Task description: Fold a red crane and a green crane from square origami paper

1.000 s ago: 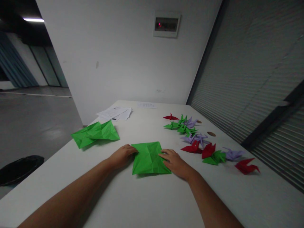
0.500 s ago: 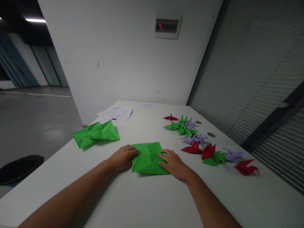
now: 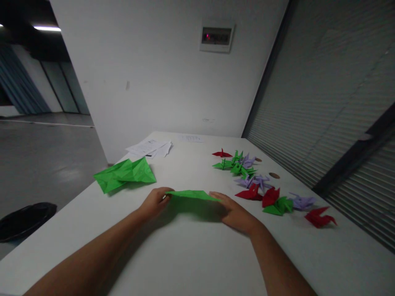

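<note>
A creased sheet of green paper (image 3: 191, 194) is raised off the white table, seen almost edge-on, its shadow beneath it. My left hand (image 3: 156, 203) is closed on its left edge, thumb and fingers pinching it. At the opposite edge my right hand (image 3: 231, 210) grips the sheet, fingers on top and the thumb hidden underneath. Two more creased green sheets (image 3: 125, 174) lie overlapping on the table to the left of my left hand.
Folded paper cranes in red (image 3: 321, 217), green (image 3: 279, 205) and purple (image 3: 302, 201) spread along the table's right side. Printed papers (image 3: 149, 147) lie at the back left. A black-lined bin (image 3: 27, 220) stands on the floor at left. Window blinds (image 3: 324, 90) flank the right edge.
The green sheet, which lay facing up on the table, has been lifted and tilted until nearly edge-on. Both hands have closed on its sides. The cranes have not moved.
</note>
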### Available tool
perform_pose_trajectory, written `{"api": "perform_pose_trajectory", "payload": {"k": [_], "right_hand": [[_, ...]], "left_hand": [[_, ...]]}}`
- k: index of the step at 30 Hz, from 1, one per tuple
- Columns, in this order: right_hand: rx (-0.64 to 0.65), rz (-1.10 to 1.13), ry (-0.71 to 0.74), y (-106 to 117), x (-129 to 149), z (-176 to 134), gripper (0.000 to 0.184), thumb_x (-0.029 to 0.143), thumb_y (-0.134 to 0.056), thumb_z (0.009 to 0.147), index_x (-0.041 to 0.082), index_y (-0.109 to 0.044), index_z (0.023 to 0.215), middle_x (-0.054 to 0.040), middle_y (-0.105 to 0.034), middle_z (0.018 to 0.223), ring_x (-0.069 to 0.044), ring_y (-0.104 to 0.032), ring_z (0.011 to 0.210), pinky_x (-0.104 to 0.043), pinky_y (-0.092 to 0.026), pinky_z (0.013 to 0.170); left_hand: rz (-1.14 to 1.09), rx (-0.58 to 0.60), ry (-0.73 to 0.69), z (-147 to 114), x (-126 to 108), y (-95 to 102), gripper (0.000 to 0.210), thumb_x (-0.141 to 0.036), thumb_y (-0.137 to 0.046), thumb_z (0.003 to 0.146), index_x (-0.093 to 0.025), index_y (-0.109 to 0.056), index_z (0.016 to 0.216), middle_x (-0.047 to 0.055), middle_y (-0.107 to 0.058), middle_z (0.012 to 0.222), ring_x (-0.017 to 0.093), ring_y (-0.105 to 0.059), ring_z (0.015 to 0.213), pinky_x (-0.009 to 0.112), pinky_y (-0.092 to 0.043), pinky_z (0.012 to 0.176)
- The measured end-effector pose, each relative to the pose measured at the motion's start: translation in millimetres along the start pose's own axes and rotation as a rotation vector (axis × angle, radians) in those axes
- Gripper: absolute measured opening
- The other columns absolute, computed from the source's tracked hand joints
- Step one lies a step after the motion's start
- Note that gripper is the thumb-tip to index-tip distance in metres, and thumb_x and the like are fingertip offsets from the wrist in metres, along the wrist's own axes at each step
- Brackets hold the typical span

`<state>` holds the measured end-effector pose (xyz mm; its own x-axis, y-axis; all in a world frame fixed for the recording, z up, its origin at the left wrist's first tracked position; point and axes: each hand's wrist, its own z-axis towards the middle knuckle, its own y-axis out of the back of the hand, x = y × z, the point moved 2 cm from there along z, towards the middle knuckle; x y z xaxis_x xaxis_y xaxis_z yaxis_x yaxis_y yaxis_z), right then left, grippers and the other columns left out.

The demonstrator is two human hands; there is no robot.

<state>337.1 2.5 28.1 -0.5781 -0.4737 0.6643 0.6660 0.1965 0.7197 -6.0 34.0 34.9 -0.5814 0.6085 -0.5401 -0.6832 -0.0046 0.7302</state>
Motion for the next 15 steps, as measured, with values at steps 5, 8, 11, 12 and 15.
{"api": "perform_pose_trajectory", "payload": {"k": [5, 8, 11, 12, 15], "right_hand": [[-0.212, 0.136, -0.020, -11, 17, 13, 0.058, 0.039, -0.076, 0.079, 0.020, -0.066, 0.133, -0.0138, -0.062, 0.140, -0.033, -0.054, 0.132, -0.048, -0.041, 0.114], [-0.307, 0.381, -0.031, -19, 24, 20, 0.046, 0.053, -0.069, 0.086, 0.017, -0.072, 0.115, -0.0131, -0.071, 0.121, -0.028, -0.068, 0.106, -0.040, -0.055, 0.093], [-0.420, 0.523, -0.117, -20, 25, 21, 0.047, 0.060, -0.070, 0.083, 0.015, -0.074, 0.094, -0.0088, -0.075, 0.092, -0.025, -0.068, 0.085, -0.034, -0.055, 0.076], [-0.444, 0.559, -0.148, -20, 25, 20, 0.047, 0.061, -0.071, 0.081, 0.015, -0.073, 0.089, -0.0072, -0.073, 0.085, -0.023, -0.067, 0.079, -0.032, -0.054, 0.072], [-0.451, 0.621, -0.257, -17, 23, 19, 0.048, 0.062, -0.075, 0.075, 0.015, -0.071, 0.082, -0.0033, -0.068, 0.071, -0.018, -0.060, 0.064, -0.028, -0.047, 0.059]], "left_hand": [[-0.176, -0.071, 0.082, 0, -9, 5.6, 0.040, -0.039, -0.047, 0.095, -0.015, -0.063, 0.068, 0.000, -0.056, 0.062, 0.015, -0.049, 0.062, 0.026, -0.038, 0.060], [-0.449, -0.007, 0.168, -2, -18, 4.0, 0.039, -0.048, -0.054, 0.092, -0.014, -0.069, 0.079, 0.001, -0.063, 0.070, 0.017, -0.054, 0.067, 0.027, -0.043, 0.064], [-0.734, 0.054, 0.352, -5, -24, 0.2, 0.043, -0.055, -0.064, 0.086, -0.013, -0.073, 0.089, 0.003, -0.066, 0.074, 0.017, -0.057, 0.067, 0.027, -0.045, 0.062], [-0.799, 0.066, 0.411, -6, -25, -0.9, 0.045, -0.057, -0.068, 0.083, -0.013, -0.073, 0.089, 0.003, -0.065, 0.073, 0.016, -0.056, 0.064, 0.027, -0.044, 0.061], [-0.865, 0.069, 0.497, -5, -23, -2.3, 0.046, -0.057, -0.075, 0.077, -0.012, -0.071, 0.088, 0.000, -0.059, 0.066, 0.011, -0.049, 0.056, 0.023, -0.037, 0.055]]}}
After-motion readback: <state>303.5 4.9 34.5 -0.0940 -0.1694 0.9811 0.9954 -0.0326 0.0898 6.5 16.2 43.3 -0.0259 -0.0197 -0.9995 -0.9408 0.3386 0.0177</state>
